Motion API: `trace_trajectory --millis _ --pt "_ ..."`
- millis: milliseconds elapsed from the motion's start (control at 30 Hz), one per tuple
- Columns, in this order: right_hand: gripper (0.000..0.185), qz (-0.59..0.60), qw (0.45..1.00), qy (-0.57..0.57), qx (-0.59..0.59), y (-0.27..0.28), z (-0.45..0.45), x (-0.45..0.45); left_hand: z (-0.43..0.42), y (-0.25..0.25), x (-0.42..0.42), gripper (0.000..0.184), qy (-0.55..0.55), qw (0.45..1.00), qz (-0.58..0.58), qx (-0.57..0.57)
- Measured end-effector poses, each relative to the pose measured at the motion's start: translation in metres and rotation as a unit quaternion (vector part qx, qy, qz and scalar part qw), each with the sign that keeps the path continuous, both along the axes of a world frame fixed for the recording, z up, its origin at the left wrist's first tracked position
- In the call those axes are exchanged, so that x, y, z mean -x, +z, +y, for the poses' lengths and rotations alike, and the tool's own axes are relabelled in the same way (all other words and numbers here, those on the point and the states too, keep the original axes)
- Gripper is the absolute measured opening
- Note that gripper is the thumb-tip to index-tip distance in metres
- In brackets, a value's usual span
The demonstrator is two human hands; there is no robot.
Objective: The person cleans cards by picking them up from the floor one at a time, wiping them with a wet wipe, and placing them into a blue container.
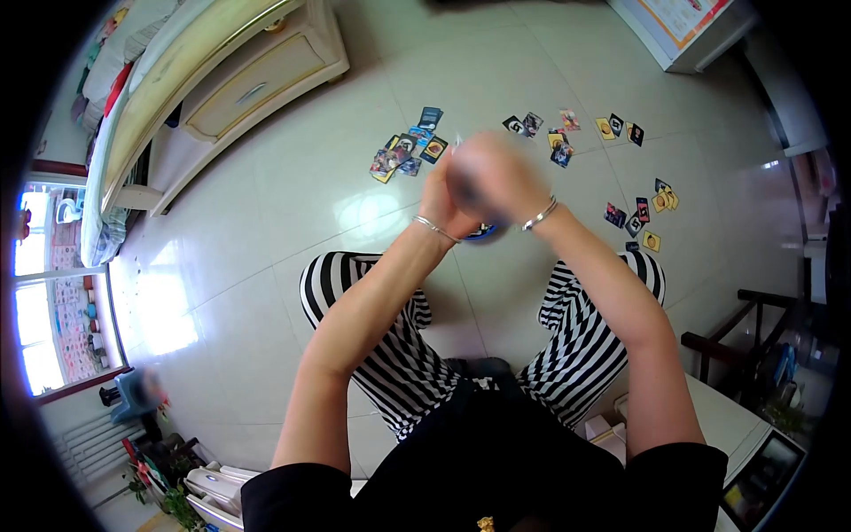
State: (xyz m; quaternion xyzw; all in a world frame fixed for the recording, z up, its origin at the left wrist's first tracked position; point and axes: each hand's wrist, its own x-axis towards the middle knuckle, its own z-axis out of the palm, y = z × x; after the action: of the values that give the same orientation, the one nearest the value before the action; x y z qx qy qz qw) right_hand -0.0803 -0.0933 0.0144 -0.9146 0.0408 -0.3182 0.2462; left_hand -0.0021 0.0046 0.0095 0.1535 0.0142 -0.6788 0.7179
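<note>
Cards (405, 145) look light, thin, slippery; we would pinch edges. Left hand (438, 197) and right hand (507, 176) meet, blurred; grip and contents we cannot tell.

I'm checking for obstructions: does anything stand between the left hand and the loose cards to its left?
Nothing visible stands between the left hand and the loose cards, which lie on the floor.

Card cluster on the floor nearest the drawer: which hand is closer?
Left. In view, the left hand is just right of the card cluster; the right hand is farther right, beyond the left.
</note>
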Motion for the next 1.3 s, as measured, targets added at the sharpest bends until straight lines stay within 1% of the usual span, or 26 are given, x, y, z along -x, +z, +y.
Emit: trace_trajectory --millis 67,133,167,200,267,300,367,433,533,600,633,667,700,767,800,867,900,933,967,1000,1033,1067,1100,1133,1233,1300 --pt "0.015 -0.011 1.000 0.013 -0.013 -0.011 0.006 -0.001 -0.002 0.008 -0.001 0.042 0.076 0.997 0.009 -0.027" --pt "0.016 -0.007 1.000 -0.025 0.008 -0.004 0.001 0.003 -0.001 0.003 -0.005 0.044 0.071 0.997 0.017 -0.025" --pt "0.016 0.029 0.998 -0.054 -0.011 0.005 -0.009 0.003 -0.001 -0.006 -0.009 0.045 0.053 0.998 0.010 -0.024" --pt "0.016 -0.005 0.997 -0.082 -0.011 0.009 -0.016 0.005 -0.001 -0.008 -0.009 0.045 0.036 0.999 0.002 -0.023" --pt "0.016 0.020 0.997 -0.072 -0.012 0.002 -0.023 0.005 -0.002 -0.010 -0.011 0.045 0.034 0.999 -0.012 -0.017" --pt "0.016 0.018 0.997 -0.068 -0.011 -0.005 -0.019 0.005 -0.003 -0.010 -0.013 0.045 0.056 0.998 0.003 -0.008" --pt "0.016 -0.003 0.995 -0.012 -0.094 -0.017 -0.003 0.009 -0.003 -0.010 -0.018 0.045 0.084 0.996 0.020 0.001" --pt "0.016 0.009 0.992 0.013 -0.124 -0.013 0.007 0.020 -0.003 -0.007 -0.020 0.045 0.121 0.992 -0.018 -0.014" --pt "0.016 0.016 0.991 0.007 -0.133 -0.011 -0.001 0.022 0.000 0.003 -0.018 0.045 0.109 0.994 -0.004 -0.002" --pt "0.015 0.007 0.998 -0.055 -0.028 -0.011 -0.014 0.015 0.000 -0.005 -0.016 0.045 0.095 0.995 -0.005 0.009" --pt "0.014 0.015 0.999 -0.044 0.007 -0.010 -0.018 0.013 0.000 -0.011 -0.015 0.045 0.076 0.996 0.036 0.034" --pt "0.014 0.015 0.999 -0.044 0.007 -0.011 -0.016 0.012 0.000 -0.017 -0.015 0.044 0.057 0.994 0.077 0.060" --pt "0.015 0.018 0.999 -0.033 -0.012 -0.014 -0.010 0.009 -0.001 -0.016 -0.014 0.044 0.058 0.994 0.076 0.060" --pt "0.014 0.012 0.997 0.003 -0.077 -0.028 0.006 0.003 -0.003 -0.014 -0.013 0.044 0.090 0.996 0.012 -0.023" --pt "0.014 0.012 0.997 0.005 -0.077 -0.026 0.010 0.004 -0.004 -0.015 -0.014 0.044 0.105 0.992 -0.018 -0.065" --pt "0.013 0.099 0.979 0.069 -0.165 -0.021 0.019 0.012 -0.003 -0.020 -0.019 0.039 0.110 0.990 -0.037 -0.082" --pt "0.015 0.191 0.928 0.036 -0.317 0.005 0.024 0.020 -0.003 -0.021 -0.023 0.035 0.113 0.987 -0.057 -0.099" --pt "0.015 0.191 0.928 0.036 -0.317 -0.001 0.020 0.019 -0.004 -0.023 -0.025 0.031 0.114 0.984 -0.078 -0.115" --pt "0.016 0.180 0.907 0.038 -0.380 -0.012 0.012 0.016 -0.005 -0.024 -0.025 0.022 0.114 0.981 -0.080 -0.134" --pt "0.018 0.167 0.881 0.041 -0.441 -0.010 0.011 0.015 -0.005 -0.028 -0.025 0.022 0.113 0.981 -0.080 -0.135" --pt "0.023 0.213 0.833 0.010 -0.511 0.000 0.009 0.018 -0.006 -0.032 -0.024 0.024 0.110 0.971 -0.140 -0.158" --pt "0.023 0.213 0.833 0.010 -0.511 0.000 0.008 0.019 -0.006 -0.036 -0.023 0.027 0.107 0.957 -0.200 -0.180" --pt "0.024 0.213 0.823 -0.007 -0.526 -0.003 0.004 0.019 -0.003 -0.032 -0.023 0.037 0.108 0.957 -0.208 -0.172" --pt "0.026 0.213 0.812 -0.024 -0.542 -0.006 0.000 0.020 -0.002 -0.033 -0.025 0.037 0.107 0.957 -0.208 -0.173" --pt "0.029 0.180 0.792 -0.011 -0.584 -0.021 -0.008 0.024 -0.003 -0.030 -0.029 0.046 0.105 0.945 -0.256 -0.175" --pt "0.029 0.155 0.771 -0.013 -0.617 -0.013 -0.007 0.028 -0.001 -0.028 -0.028 0.044 0.100 0.944 -0.258 -0.181"
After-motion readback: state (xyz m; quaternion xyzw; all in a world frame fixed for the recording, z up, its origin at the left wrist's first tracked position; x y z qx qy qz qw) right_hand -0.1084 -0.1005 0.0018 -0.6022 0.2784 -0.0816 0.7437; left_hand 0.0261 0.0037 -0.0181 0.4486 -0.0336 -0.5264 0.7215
